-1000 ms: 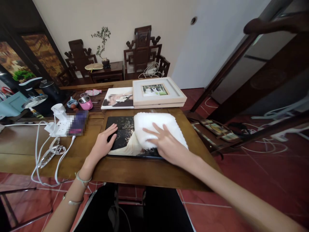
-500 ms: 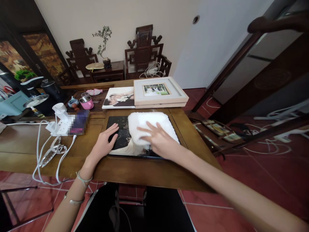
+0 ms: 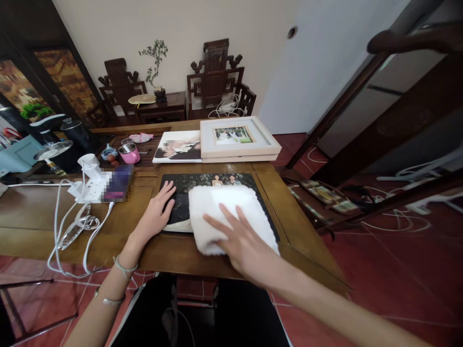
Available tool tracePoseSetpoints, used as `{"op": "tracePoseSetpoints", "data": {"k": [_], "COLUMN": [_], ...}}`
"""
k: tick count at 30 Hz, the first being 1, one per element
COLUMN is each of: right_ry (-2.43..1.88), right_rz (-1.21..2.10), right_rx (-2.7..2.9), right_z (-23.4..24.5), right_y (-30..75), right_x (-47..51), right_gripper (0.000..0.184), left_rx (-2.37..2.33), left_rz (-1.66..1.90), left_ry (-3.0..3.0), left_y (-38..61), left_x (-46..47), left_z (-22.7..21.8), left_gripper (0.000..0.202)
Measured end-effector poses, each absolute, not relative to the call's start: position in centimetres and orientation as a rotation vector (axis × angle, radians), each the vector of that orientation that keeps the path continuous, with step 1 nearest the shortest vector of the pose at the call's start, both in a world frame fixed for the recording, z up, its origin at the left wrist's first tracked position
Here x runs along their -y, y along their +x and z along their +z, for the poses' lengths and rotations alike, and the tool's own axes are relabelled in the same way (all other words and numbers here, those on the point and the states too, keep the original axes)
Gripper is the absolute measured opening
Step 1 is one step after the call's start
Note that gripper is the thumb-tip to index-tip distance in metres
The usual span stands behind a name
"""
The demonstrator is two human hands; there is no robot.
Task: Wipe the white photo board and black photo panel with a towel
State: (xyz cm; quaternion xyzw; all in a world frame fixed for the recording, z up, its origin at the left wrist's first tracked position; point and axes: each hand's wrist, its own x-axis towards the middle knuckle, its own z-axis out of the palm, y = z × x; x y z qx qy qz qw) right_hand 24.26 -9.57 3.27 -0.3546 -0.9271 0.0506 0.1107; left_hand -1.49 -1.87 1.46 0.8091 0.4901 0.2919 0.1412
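A dark photo panel (image 3: 181,193) with a printed picture of two people lies flat on the wooden table. Over its front right part is a folded, fluffy white towel (image 3: 224,197), which hangs past the panel's near edge. My right hand (image 3: 242,241) presses on the towel with fingers spread and appears to grip its near edge with the thumb. At the panel's left edge my left hand (image 3: 157,212) rests flat, fingers stretched out and holding nothing. The towel hides much of the picture.
Behind the panel are a light wooden picture frame (image 3: 239,140) and a white-edged photo print (image 3: 177,146). On the left lie a power strip (image 3: 94,189) with white cables and a clear hair claw (image 3: 77,226). A pink cup (image 3: 129,154) stands farther back.
My right hand has pulled the towel toward me, from the panel's far edge to past its near edge. The two printed people now show. My left hand has stayed nearly still.
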Motion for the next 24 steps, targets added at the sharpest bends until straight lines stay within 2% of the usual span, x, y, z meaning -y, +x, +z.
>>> {"op": "tracePoseSetpoints", "data": {"k": [3, 5, 10, 17, 21, 24], "right_ry": [-0.953, -0.925, -1.052, -1.269, -1.274, -1.178], "right_rz": [0.149, 0.163, 0.185, 0.121, 0.109, 0.125], "right_rx": [2.701, 2.699, 2.754, 2.730, 2.785, 2.835], "right_z": [2.5, 2.3, 3.4, 5.0, 4.9, 4.5], "right_y": [24.6, 24.6, 23.3, 20.1, 19.6, 20.1], "right_x": [12.6, 12.7, 6.3, -2.8, 1.1, 6.6], "right_gripper": [0.036, 0.035, 0.063, 0.064, 0.063, 0.052], "left_rx": [-1.416, -1.419, -1.418, -1.425, -1.423, -1.428], "left_rz": [0.799, 0.786, 0.785, 0.785, 0.803, 0.809], "left_ry": [2.346, 2.355, 2.354, 2.337, 2.324, 2.319], "left_y": [-1.6, -1.7, -1.8, -1.7, -1.6, -1.6], "left_x": [1.8, 1.7, 1.5, 1.6, 1.6, 1.6], "left_z": [1.3, 1.2, 0.9, 1.2, 1.2, 1.2], "left_gripper": [0.046, 0.046, 0.045, 0.045, 0.045, 0.045]}}
